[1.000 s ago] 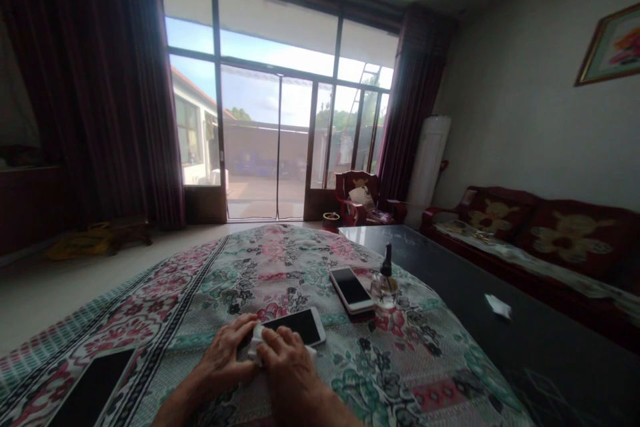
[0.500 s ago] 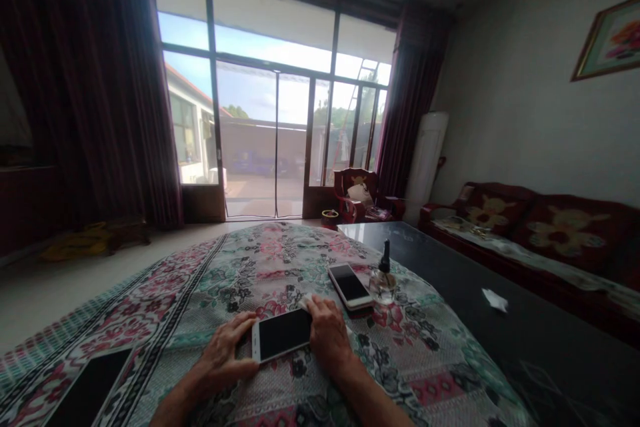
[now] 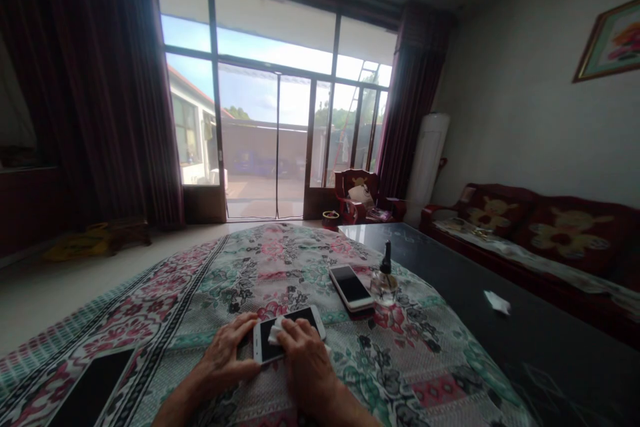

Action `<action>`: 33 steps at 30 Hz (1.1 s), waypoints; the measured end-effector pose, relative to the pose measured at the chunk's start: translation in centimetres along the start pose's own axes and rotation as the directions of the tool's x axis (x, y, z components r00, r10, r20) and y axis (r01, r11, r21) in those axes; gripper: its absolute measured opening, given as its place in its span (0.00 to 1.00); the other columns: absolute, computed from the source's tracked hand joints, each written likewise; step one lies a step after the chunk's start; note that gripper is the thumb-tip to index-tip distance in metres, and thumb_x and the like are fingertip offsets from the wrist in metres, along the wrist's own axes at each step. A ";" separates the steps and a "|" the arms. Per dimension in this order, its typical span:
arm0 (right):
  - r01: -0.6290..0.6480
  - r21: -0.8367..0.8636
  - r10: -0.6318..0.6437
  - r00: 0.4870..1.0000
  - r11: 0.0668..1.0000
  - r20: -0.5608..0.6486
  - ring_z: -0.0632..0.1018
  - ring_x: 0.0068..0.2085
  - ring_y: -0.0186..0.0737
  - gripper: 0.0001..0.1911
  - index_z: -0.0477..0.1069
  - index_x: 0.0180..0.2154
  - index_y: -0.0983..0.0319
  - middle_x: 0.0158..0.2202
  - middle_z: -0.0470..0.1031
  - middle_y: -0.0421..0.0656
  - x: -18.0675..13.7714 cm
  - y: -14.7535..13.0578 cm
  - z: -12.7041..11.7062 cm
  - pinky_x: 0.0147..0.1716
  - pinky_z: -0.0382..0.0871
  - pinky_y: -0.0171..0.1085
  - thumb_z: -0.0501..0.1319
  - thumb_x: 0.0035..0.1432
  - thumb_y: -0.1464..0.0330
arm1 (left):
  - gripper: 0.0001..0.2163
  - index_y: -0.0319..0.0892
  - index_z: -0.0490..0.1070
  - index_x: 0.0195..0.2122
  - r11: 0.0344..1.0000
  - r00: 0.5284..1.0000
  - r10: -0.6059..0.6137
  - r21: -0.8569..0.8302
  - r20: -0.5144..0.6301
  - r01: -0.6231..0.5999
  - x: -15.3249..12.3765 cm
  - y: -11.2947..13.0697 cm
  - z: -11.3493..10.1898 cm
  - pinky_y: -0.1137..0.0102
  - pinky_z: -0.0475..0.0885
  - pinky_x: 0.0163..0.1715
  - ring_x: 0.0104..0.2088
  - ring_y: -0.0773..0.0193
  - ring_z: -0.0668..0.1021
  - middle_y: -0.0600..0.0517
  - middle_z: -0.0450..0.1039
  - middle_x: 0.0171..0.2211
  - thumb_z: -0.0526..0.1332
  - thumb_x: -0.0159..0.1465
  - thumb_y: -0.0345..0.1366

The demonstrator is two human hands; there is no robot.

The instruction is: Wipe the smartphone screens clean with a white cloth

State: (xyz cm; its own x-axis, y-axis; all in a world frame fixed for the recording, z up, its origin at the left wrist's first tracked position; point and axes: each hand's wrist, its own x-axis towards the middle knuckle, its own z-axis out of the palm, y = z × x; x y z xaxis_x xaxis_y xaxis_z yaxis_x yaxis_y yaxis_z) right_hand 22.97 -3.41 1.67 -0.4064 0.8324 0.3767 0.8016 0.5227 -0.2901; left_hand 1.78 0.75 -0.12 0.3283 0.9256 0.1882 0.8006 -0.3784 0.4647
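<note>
A white smartphone (image 3: 314,321) with a dark screen lies flat on the patterned cloth before me. My left hand (image 3: 231,348) grips its left end, thumb at the near corner and fingers at the far one. Over the screen, my right hand (image 3: 304,347) presses a white tissue (image 3: 275,331) against the glass; the fingers cover part of the tissue and of the phone. Just beyond, to the right, lies a second white phone (image 3: 350,285), beside a clear bottle (image 3: 384,285) with a black dropper-like top.
A dark tablet-like device (image 3: 93,387) lies at the lower left on the floral cloth (image 3: 235,280). On the black tabletop (image 3: 450,280) to the right rests a crumpled white paper (image 3: 497,303). Farther off stand a wooden armchair (image 3: 357,190) and a sofa (image 3: 525,213).
My right hand has slid left with the tissue, from the phone's right end to the middle of its screen. My left hand and the phone have stayed about where they were.
</note>
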 end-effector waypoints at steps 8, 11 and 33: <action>-0.205 -0.046 0.200 0.975 0.978 -0.092 0.67 0.55 0.43 0.25 0.70 0.52 0.63 0.55 0.69 0.45 0.6 3.1 -1.4 0.56 0.60 0.38 0.49 0.56 0.79 | 0.33 0.41 0.66 0.57 0.999 0.997 -0.041 0.007 0.067 0.041 -0.4 1.6 -1.4 0.62 0.55 0.61 0.62 0.50 0.61 0.46 0.60 0.62 0.63 0.47 0.38; -0.258 -0.062 0.249 0.960 0.964 -0.124 0.67 0.55 0.42 0.26 0.71 0.52 0.63 0.55 0.70 0.46 0.5 3.7 -1.6 0.56 0.59 0.37 0.47 0.55 0.80 | 0.33 0.41 0.66 0.57 0.999 0.998 -0.034 -0.008 0.051 0.035 -0.5 1.3 -1.1 0.62 0.55 0.61 0.62 0.50 0.61 0.46 0.60 0.62 0.64 0.47 0.38; -0.161 0.000 0.160 0.982 0.987 -0.098 0.68 0.54 0.42 0.25 0.73 0.50 0.59 0.54 0.71 0.42 1.5 2.9 -0.7 0.54 0.61 0.38 0.47 0.55 0.80 | 0.36 0.42 0.65 0.58 0.998 0.998 -0.055 -0.005 0.001 0.055 -0.4 0.1 0.2 0.61 0.55 0.62 0.63 0.48 0.60 0.45 0.60 0.62 0.66 0.44 0.36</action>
State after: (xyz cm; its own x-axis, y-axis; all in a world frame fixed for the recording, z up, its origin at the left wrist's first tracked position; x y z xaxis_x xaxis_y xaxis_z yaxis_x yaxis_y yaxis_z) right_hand 25.04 -0.76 2.01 -0.2279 0.8835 0.4093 0.8566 0.3817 -0.3472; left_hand 1.84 0.32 -0.34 0.2839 0.9452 0.1613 0.8150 -0.3265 0.4787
